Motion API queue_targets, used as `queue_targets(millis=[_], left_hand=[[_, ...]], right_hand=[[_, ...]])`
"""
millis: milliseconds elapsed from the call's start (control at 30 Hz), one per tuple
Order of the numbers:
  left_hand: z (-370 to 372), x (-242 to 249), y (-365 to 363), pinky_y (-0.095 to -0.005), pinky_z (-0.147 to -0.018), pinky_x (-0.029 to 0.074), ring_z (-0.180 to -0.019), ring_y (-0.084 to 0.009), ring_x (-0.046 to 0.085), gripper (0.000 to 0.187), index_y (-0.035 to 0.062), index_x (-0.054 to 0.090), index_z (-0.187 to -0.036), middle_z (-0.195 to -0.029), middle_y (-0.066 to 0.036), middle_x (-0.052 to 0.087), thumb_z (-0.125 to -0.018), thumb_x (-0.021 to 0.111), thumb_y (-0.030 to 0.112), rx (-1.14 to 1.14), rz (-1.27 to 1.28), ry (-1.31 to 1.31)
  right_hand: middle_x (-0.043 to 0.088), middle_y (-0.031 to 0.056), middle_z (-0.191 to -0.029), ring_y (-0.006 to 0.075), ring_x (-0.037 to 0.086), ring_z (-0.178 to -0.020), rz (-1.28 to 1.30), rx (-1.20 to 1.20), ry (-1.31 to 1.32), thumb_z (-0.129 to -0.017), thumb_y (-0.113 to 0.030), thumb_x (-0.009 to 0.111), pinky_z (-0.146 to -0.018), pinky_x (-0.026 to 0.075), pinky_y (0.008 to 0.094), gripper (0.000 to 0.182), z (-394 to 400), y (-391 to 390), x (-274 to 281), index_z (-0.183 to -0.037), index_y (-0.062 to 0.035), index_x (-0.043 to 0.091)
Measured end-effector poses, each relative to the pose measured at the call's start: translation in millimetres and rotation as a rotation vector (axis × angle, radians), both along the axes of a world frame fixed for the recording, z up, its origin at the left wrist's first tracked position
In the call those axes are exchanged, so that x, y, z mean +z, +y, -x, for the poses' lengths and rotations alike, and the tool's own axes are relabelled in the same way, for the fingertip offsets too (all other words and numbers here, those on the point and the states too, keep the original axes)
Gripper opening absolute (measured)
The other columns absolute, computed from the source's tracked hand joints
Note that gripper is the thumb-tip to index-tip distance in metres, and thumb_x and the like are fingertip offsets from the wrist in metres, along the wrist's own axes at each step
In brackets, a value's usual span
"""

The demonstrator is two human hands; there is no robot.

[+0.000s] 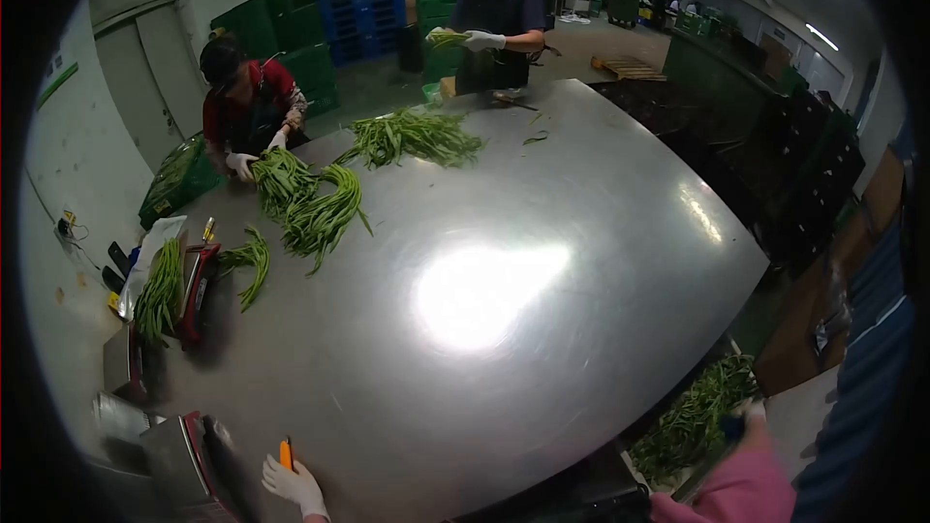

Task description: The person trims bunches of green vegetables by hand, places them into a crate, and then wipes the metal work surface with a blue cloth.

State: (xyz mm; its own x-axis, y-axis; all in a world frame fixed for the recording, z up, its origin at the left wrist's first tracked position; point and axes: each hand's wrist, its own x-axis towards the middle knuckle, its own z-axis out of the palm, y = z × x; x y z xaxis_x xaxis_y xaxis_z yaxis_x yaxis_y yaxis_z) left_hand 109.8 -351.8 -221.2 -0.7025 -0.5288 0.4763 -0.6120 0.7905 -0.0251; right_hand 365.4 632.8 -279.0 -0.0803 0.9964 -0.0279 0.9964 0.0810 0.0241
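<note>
My left hand [295, 486], in a white glove, is at the near left edge of the steel table [387, 397]. It is closed around an orange utility knife [286, 453] that points up from the fingers. My right hand [753, 412], at the end of a pink sleeve, reaches over a crate of green beans [688, 416] to the right of the table. Its fingers are blurred and partly hidden, and something dark [733, 425] shows beside it.
Bean piles [412, 138] lie at the far left of the table. A person in red [254, 102] handles beans [310, 199]; another [494, 19] holds a bunch [446, 39] at the far edge. Scales [184, 455] line the left side. Beans [163, 295] lie on one scale.
</note>
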Motion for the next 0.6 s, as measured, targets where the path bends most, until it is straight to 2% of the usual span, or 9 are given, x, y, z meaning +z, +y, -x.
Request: queue_targets(millis=[100,167,200,233,267,333,433,500,600], left_hand=[[51.1,25.5,53.8,-0.0462,-0.109,0.027,-0.127,-0.0351,0.042,0.056,-0.0041,0.045,-0.131,-0.133,-0.018,0.047,-0.083,0.064,0.016,-0.226,-0.335,-0.100],[98.0,-20.6,93.6,-0.0455,-0.112,0.025,-0.130,-0.0363,0.039,0.056,-0.0037,0.047,-0.130,-0.136,-0.021,0.047,-0.083,0.064,0.022,-0.435,-0.301,0.003],[117.9,-15.6,129.4,-0.0468,-0.112,0.024,-0.132,-0.0361,0.038,0.055,-0.0030,0.050,-0.129,-0.137,-0.021,0.047,-0.084,0.064,0.025,-0.514,-0.381,-0.013],[138.5,7.2,177.0,-0.0474,-0.113,0.024,-0.133,-0.0360,0.038,0.055,-0.0019,0.050,-0.130,-0.137,-0.022,0.048,-0.085,0.064,0.026,-0.491,-0.496,-0.107],[161.0,-32.5,198.1,-0.0474,-0.113,0.024,-0.135,-0.0355,0.037,0.056,-0.0015,0.051,-0.131,-0.138,-0.023,0.048,-0.084,0.064,0.026,-0.570,-0.518,-0.031],[182.8,-16.6,269.4,-0.0473,-0.115,0.022,-0.138,-0.0366,0.034,0.060,-0.0033,0.049,-0.133,-0.143,-0.025,0.043,-0.086,0.062,0.032,-0.612,-0.683,-0.118],[203.4,-29.5,345.7,-0.0470,-0.118,0.018,-0.138,-0.0368,0.033,0.058,-0.0033,0.049,-0.133,-0.143,-0.024,0.043,-0.091,0.057,0.035,-0.584,-0.619,-0.093],[216.1,-32.9,372.3,-0.0479,-0.118,0.016,-0.139,-0.0368,0.033,0.054,-0.0025,0.049,-0.134,-0.143,-0.024,0.044,-0.095,0.053,0.034,-0.588,-0.632,-0.040],[210.5,-62.6,362.7,-0.0503,-0.119,0.014,-0.141,-0.0358,0.031,0.048,-0.0018,0.047,-0.135,-0.143,-0.021,0.045,-0.099,0.046,0.030,-0.750,-0.491,-0.038]], right_hand=[[0.067,0.0223,-0.114,0.0332,0.063,-0.106,-0.011,-0.097,0.431,-0.088,-0.021,0.061,-0.088,0.051,0.0422,0.038,-180.1,26.1,-1.4,-0.117,0.0025,0.064],[0.069,0.0221,-0.108,0.0293,0.064,-0.101,-0.143,0.234,0.963,-0.083,-0.016,0.067,-0.085,0.051,0.0413,0.038,-226.1,37.7,-31.6,-0.114,0.0055,0.064],[0.068,0.0155,-0.108,0.0260,0.064,-0.095,0.199,-0.007,0.682,-0.088,-0.009,0.056,-0.085,0.050,0.0356,0.033,-169.3,16.7,41.6,-0.120,-0.0046,0.064],[0.069,0.0157,-0.100,0.0264,0.064,-0.088,-0.053,0.153,0.626,-0.084,-0.011,0.059,-0.083,0.050,0.0367,0.025,-111.9,-14.6,66.2,-0.105,0.0011,0.066],[0.068,0.0177,-0.105,0.0265,0.066,-0.097,0.018,0.240,0.630,-0.085,-0.010,0.057,-0.087,0.049,0.0356,0.029,-38.8,-50.9,110.7,-0.111,-0.0013,0.066],[0.065,0.0179,-0.117,0.0329,0.061,-0.112,-0.102,0.524,0.574,-0.080,-0.004,0.055,-0.096,0.048,0.0394,0.043,102.4,-155.4,180.5,-0.122,-0.0031,0.062],[0.064,0.0143,-0.121,0.0335,0.061,-0.111,-0.267,1.307,0.546,-0.070,-0.004,0.061,-0.092,0.049,0.0433,0.046,234.4,-261.2,184.7,-0.115,-0.0079,0.064],[0.062,0.0122,-0.124,0.0286,0.059,-0.115,0.190,1.608,0.509,-0.068,-0.010,0.068,-0.091,0.046,0.0425,0.050,285.2,-334.2,166.1,-0.117,-0.0097,0.062],[0.051,0.0103,-0.139,0.0260,0.045,-0.131,0.380,2.187,0.428,-0.072,-0.023,0.071,-0.105,0.037,0.0442,0.059,334.3,-424.3,72.3,-0.127,-0.0088,0.055]])
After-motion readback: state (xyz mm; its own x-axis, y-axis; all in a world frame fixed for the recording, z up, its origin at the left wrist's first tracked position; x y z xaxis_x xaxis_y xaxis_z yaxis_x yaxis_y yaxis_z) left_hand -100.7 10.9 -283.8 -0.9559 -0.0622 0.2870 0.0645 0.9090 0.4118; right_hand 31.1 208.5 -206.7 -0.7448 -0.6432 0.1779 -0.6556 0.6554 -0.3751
